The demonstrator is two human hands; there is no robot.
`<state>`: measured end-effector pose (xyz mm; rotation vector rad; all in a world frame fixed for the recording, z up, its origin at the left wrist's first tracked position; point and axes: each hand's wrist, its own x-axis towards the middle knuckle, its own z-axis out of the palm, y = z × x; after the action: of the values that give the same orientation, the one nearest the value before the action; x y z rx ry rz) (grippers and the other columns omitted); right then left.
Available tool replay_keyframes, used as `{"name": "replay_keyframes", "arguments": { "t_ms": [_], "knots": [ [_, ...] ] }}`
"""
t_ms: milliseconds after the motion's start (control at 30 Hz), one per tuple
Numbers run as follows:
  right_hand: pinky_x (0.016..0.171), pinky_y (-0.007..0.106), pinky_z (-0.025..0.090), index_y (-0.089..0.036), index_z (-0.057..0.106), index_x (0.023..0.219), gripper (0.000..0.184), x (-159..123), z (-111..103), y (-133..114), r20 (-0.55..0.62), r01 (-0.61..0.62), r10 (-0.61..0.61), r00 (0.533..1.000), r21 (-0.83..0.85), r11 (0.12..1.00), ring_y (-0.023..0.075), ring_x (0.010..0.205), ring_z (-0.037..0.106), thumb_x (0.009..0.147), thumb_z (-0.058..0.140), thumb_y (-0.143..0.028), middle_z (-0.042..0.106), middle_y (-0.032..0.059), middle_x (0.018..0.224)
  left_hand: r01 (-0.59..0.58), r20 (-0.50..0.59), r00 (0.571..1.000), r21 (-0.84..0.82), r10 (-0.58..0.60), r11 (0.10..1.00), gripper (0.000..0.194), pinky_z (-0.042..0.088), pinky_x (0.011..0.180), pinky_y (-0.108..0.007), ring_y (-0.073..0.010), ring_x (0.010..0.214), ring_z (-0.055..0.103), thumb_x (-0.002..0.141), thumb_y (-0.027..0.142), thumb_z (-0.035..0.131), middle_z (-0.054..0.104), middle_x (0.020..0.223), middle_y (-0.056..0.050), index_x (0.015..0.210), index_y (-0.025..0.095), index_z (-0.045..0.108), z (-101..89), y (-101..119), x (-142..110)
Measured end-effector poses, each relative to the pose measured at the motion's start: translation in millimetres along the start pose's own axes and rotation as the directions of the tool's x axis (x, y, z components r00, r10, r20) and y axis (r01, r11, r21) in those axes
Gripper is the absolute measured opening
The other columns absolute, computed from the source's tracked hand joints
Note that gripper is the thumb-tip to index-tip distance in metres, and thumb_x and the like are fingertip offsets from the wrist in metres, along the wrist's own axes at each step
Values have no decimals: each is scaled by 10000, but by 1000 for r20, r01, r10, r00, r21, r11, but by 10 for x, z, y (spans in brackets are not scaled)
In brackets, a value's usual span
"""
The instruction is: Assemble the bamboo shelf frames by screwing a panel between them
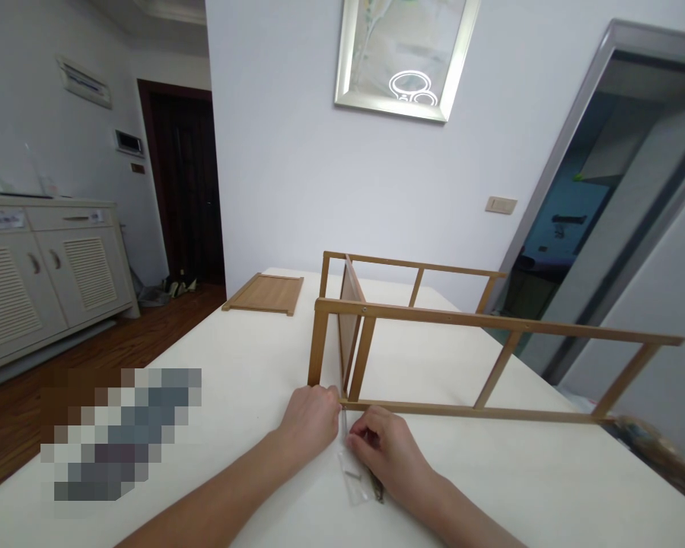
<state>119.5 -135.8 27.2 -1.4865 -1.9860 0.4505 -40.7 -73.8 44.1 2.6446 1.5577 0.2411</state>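
Observation:
A wooden rack frame (434,412) lies on its side on the white table, with two ladder-like sides and a panel (351,327) between them near its left end. My left hand (313,417) is closed round the near lower left corner of the frame. Just right of it, my right hand (388,449) pinches a thin metal rod (345,423), upright against the lower rail by the panel's end; its exact kind is too small to tell. Beneath the right hand lies a small clear plastic bag (351,479) with small metal parts, partly hidden.
A separate wooden panel (266,294) lies flat at the table's far left. A pixelated patch (125,434) hides something at the left edge. The frame's right end reaches toward the table's (234,380) right edge. A white cabinet (51,259) stands beyond, left.

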Motion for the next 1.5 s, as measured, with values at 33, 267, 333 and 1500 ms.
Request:
{"name": "replay_keyframes", "arguments": {
  "t_ms": [33, 267, 333, 1500],
  "knots": [
    [623, 230, 436, -177, 658, 734, 98, 2, 4, -10, -12, -26, 26, 1000, 10, 1000, 125, 662, 568, 808, 602, -146, 612, 11, 759, 3, 3, 1000, 1, -3, 1000, 283, 510, 697, -335, -264, 828, 715, 910, 235, 398, 748, 857, -123, 915, 160, 671, -3, 2, -1],
    [616, 240, 445, -178, 626, 743, 106, -30, 50, -7, -58, 23, -23, 998, -6, 1000, 137, 680, 573, 798, 570, -108, 600, 11, 753, -3, 12, 1000, -10, 3, 1000, 282, 516, 711, -349, -270, 836, 714, 912, 235, 396, 747, 863, -120, 922, 164, 669, -27, 4, -10],
    [627, 242, 444, -178, 611, 731, 107, -36, 62, -3, -53, 45, -47, 997, -37, 998, 139, 691, 569, 788, 582, -92, 596, 12, 758, -5, 11, 1000, -13, 5, 1000, 284, 518, 708, -356, -275, 832, 714, 912, 233, 392, 747, 862, -118, 921, 166, 667, -26, 3, -13],
    [650, 356, 332, -161, 573, 764, 243, -58, -97, -122, 198, 570, -636, 746, -683, 456, 194, 693, 421, 937, 427, -73, 544, 62, 752, -7, 15, 1000, -25, 8, 1000, 287, 507, 717, -340, -270, 848, 710, 924, 237, 391, 745, 888, -120, 928, 168, 669, -8, -2, -10]
  ]
}}
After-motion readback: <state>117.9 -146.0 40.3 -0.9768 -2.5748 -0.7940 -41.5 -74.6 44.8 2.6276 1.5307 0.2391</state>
